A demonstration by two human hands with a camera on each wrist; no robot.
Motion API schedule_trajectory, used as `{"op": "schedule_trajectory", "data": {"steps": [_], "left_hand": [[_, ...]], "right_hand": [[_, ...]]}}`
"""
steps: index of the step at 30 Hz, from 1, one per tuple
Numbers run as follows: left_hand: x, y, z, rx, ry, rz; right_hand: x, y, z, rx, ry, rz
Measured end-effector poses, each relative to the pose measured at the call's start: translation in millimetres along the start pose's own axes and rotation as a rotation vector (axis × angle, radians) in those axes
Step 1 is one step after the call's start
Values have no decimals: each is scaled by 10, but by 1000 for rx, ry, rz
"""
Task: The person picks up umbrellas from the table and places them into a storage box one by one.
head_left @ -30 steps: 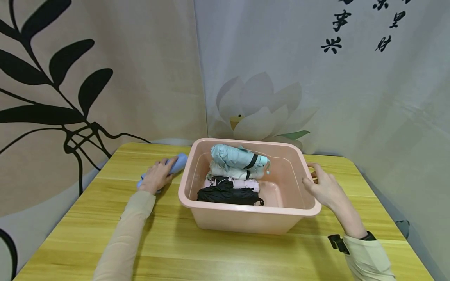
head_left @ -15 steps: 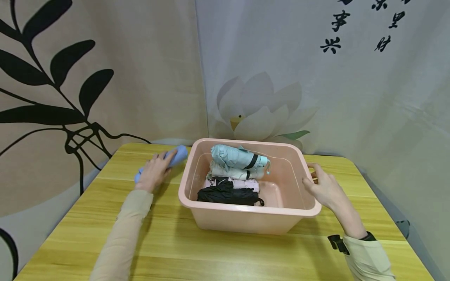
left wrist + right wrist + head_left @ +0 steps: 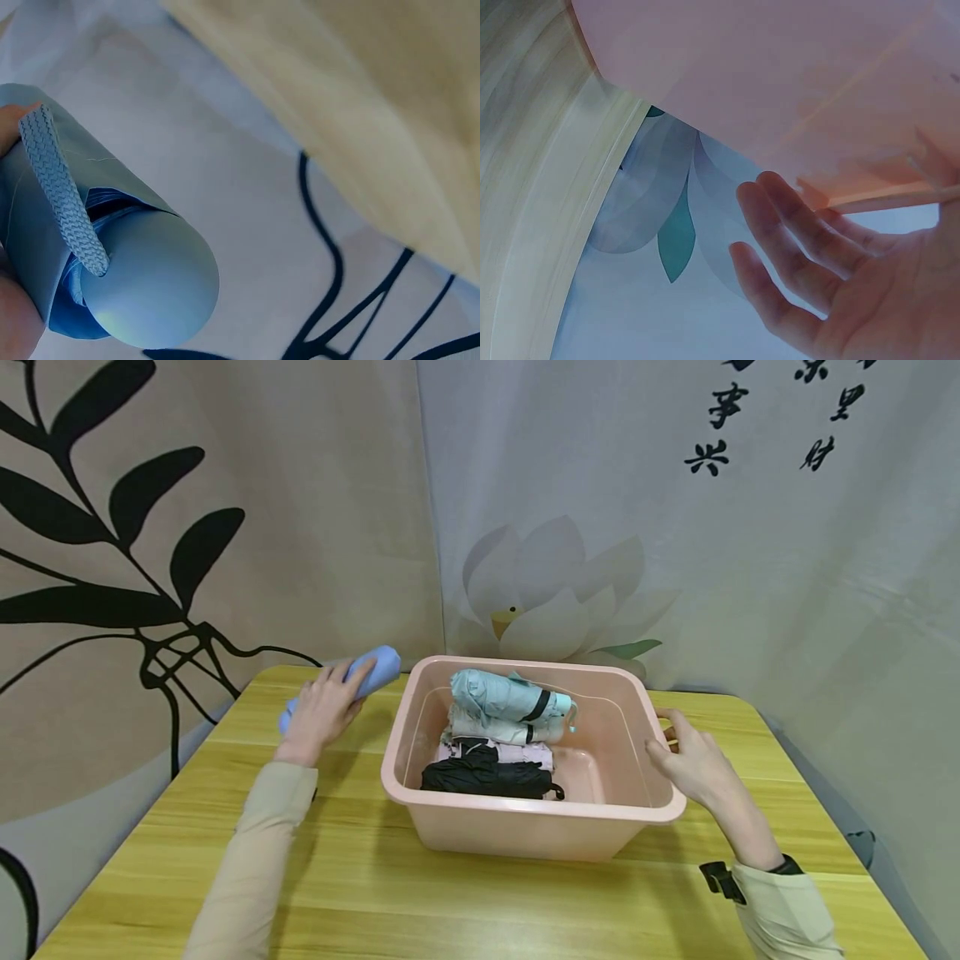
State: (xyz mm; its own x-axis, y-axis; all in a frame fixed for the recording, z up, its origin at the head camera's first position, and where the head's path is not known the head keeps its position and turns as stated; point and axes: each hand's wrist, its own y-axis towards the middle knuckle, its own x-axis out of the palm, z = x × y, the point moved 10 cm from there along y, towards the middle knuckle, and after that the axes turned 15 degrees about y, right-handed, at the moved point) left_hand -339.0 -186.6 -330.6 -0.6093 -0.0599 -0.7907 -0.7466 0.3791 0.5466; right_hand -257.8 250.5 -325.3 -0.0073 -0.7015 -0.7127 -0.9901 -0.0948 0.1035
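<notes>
My left hand [image 3: 322, 703] grips a folded blue umbrella [image 3: 377, 671], held just above the table's left side. Close up in the left wrist view, the umbrella's rounded handle end [image 3: 161, 277] and woven wrist strap [image 3: 64, 191] show. My right hand [image 3: 695, 760] is at the right rim of a pink plastic tub [image 3: 525, 831], thumb over the rim and index finger against it. In the right wrist view its other fingers [image 3: 780, 255] hang loosely below the rim. Inside the tub lie a light blue umbrella [image 3: 498, 695], a whitish one [image 3: 487, 724], a pale patterned one [image 3: 532, 753] and a black one [image 3: 483, 774].
The tub stands on a wooden table [image 3: 420, 902], toward its back edge. Its right inner part shows bare pink floor [image 3: 581, 774]. Behind the table hangs a printed cloth backdrop [image 3: 337, 510] with leaves, a lotus and characters.
My left hand has lifted the blue umbrella from the table, moving it up and slightly left. My right hand and the tub have stayed put.
</notes>
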Motion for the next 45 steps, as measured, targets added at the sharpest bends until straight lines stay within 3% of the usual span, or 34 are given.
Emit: {"op": "schedule_trajectory", "data": {"steps": [7,13,24,34,45], "left_hand": [[-364,96,77,38,50,132],[-630,174,147,66,92,202],[-1038,310,371,142,157,243],[-1316,418,630,213,189,270],[-1635,463,980,336,251,416]], "right_hand": [[-1,-5,9,4,-6,3],[1,1,3,3,1,1],[1,2,19,17,1,-5],[-5,-3,-10,9,-5,-1],[1,-4,5,30,-6,-17]]}}
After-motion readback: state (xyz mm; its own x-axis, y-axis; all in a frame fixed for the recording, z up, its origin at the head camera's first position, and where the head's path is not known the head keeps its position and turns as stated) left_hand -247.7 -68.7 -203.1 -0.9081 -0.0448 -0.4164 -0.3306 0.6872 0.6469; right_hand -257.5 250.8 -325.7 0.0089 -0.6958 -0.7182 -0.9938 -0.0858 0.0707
